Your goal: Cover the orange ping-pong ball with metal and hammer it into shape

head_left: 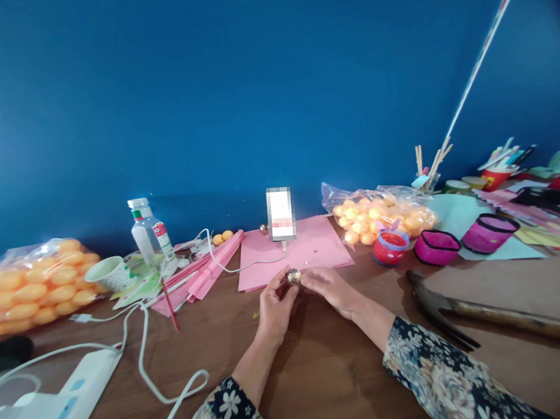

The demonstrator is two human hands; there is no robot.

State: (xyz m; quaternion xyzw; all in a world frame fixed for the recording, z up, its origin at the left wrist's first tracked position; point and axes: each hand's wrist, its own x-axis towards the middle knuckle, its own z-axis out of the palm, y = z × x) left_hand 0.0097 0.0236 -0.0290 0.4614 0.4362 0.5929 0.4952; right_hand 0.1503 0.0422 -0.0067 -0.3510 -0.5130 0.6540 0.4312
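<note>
A small shiny metallic ball (293,276) is being pinched between the fingers of the left hand (274,305) and the right hand (330,288), both closing on it from either side just above the brown wooden counter (317,359), at the near edge of a pink paper sheet (311,249). Two clear bags of orange balls (33,288) (379,213) are lying at the counter's left and right, and two magenta fabric cups (436,247) (489,233) and one red cup (390,247) are standing right. A deep blue wall (253,78) is filling the background.
</note>
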